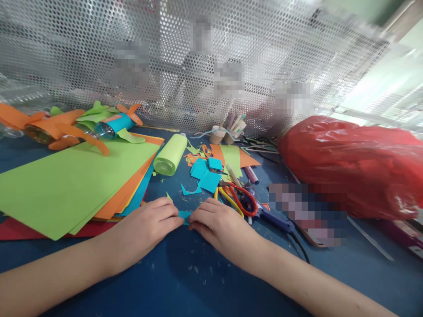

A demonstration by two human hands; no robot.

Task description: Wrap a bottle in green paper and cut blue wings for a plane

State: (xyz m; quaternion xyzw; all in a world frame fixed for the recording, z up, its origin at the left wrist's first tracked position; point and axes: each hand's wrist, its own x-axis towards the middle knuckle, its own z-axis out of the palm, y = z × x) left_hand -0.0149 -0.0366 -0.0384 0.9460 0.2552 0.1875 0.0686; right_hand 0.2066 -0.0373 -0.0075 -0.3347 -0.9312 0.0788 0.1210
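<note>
A small blue paper piece is pinched between my two hands, low over the blue table. My left hand is closed on its left end, and my right hand holds its right end. Just beyond my fingers lie several cut blue paper pieces and a curved blue scrap. Red-handled scissors and yellow-handled scissors rest beyond my right hand, beside a blue glue gun. A green-wrapped bottle lies on its side past my left hand.
Stacked coloured sheets cover the left side, with paper-decorated bottles behind. Orange and green scraps, cups of pens and a perforated metal screen stand farther back. A red plastic bag bulges at the right.
</note>
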